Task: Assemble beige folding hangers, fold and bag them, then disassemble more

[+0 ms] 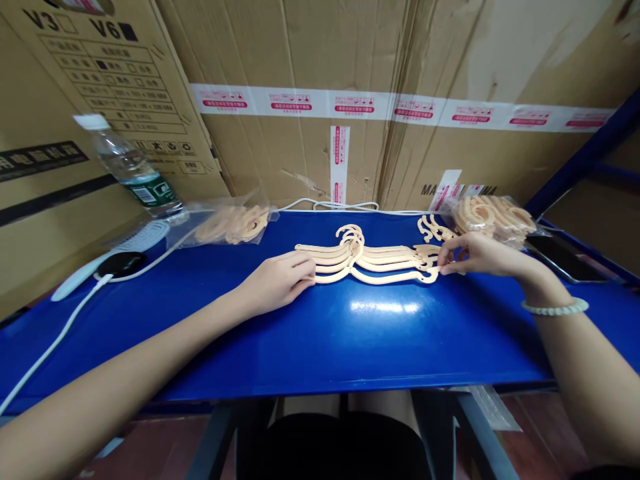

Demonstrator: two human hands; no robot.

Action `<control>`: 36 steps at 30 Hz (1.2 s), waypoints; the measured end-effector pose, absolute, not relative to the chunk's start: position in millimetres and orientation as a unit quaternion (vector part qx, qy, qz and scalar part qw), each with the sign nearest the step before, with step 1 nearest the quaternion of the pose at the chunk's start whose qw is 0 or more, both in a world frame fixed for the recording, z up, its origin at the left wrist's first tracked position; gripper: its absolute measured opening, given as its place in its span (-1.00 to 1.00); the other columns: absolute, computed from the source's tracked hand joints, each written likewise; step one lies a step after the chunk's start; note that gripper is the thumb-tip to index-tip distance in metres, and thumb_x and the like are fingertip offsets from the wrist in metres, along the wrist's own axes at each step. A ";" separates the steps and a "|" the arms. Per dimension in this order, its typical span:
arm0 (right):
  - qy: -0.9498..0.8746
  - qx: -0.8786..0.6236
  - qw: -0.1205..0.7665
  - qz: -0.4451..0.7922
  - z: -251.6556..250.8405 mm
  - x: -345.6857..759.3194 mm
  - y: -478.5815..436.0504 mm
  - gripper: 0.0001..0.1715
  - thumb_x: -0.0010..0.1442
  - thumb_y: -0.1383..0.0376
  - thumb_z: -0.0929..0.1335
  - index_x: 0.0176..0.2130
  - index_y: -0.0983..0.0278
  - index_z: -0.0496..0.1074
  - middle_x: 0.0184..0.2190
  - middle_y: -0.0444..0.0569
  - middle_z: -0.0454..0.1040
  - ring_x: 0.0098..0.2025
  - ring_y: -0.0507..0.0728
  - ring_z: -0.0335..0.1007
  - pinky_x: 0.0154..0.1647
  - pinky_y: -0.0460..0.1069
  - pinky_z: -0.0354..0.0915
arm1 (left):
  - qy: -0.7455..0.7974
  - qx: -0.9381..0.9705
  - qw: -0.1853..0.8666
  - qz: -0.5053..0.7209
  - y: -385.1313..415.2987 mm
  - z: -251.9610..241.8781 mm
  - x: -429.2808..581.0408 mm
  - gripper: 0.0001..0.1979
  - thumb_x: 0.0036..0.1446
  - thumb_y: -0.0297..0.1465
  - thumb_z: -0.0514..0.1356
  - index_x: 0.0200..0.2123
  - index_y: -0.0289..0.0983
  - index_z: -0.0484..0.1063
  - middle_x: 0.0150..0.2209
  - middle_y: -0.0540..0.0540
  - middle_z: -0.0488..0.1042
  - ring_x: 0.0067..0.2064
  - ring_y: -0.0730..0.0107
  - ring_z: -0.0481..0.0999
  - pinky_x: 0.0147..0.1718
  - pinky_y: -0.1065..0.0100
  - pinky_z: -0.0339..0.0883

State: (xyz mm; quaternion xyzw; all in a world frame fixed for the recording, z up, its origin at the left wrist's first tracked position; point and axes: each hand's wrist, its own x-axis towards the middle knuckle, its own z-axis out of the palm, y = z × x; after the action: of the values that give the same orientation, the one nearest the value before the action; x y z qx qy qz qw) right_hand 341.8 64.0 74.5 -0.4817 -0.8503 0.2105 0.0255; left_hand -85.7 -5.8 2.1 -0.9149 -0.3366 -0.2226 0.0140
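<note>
Our left hand (280, 283) pinches the front hanger (385, 279) by its left end. Our right hand (475, 254) pinches a hooked piece (429, 277) opposite.

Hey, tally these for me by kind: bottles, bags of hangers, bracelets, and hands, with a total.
Bottles: 1
Bags of hangers: 2
Bracelets: 1
Hands: 2
Total: 6

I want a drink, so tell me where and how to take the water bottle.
Probably best around the green label, coming from the front: the water bottle stands on its base, its round side facing forward, with cardboard behind it.
</note>
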 end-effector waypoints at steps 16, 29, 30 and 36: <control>-0.846 -0.511 0.024 0.152 59.0 344.0 74.0 -0.63 0.04 0.01 0.41 -0.38 0.26 0.58 -0.48 -0.02 0.59 -0.42 0.15 0.50 -0.37 -0.01 0.32 | -0.314 -0.895 0.137 -0.287 1.0 -10.5 -84.5 -0.81 0.38 -0.46 0.08 -0.20 -0.31 0.51 -0.22 -0.15 0.54 -0.17 0.21 0.54 -0.18 0.23 0.47; -0.842 -0.531 0.067 0.063 50.5 341.7 78.3 -0.85 0.04 0.22 0.41 -0.42 0.23 0.59 -0.45 -0.06 0.63 -0.40 0.13 0.52 -0.34 -0.03 0.34 | -0.343 -0.891 0.142 -0.263 3.1 -15.1 -83.6 -0.75 0.36 -0.45 0.09 -0.03 -0.34 0.52 -0.07 -0.23 0.53 -0.06 0.12 0.54 -0.08 0.12 0.52; -0.843 -0.531 0.070 0.060 49.9 341.7 78.7 -0.85 0.04 0.23 0.41 -0.42 0.23 0.59 -0.45 -0.06 0.63 -0.40 0.13 0.51 -0.34 -0.03 0.34 | -0.344 -0.890 0.144 -0.261 3.3 -15.4 -83.5 -0.75 0.36 -0.44 0.08 -0.02 -0.34 0.52 -0.07 -0.23 0.53 -0.06 0.12 0.54 -0.08 0.12 0.52; -0.847 -0.519 0.079 0.087 56.5 349.7 78.4 -0.76 0.08 0.15 0.39 -0.36 0.24 0.60 -0.44 -0.04 0.62 -0.40 0.15 0.51 -0.36 -0.02 0.35 | -0.346 -0.886 0.161 -0.264 2.8 -16.7 -83.7 -0.75 0.35 -0.45 0.09 -0.02 -0.38 0.51 -0.07 -0.25 0.55 -0.05 0.08 0.54 -0.08 0.09 0.51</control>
State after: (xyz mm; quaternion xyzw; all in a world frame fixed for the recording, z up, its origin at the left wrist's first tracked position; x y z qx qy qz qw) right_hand 349.7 78.4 56.5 -0.5190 -0.8467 0.0873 0.0786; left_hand -83.7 2.8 -16.7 -0.8860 -0.3457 -0.2638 0.1609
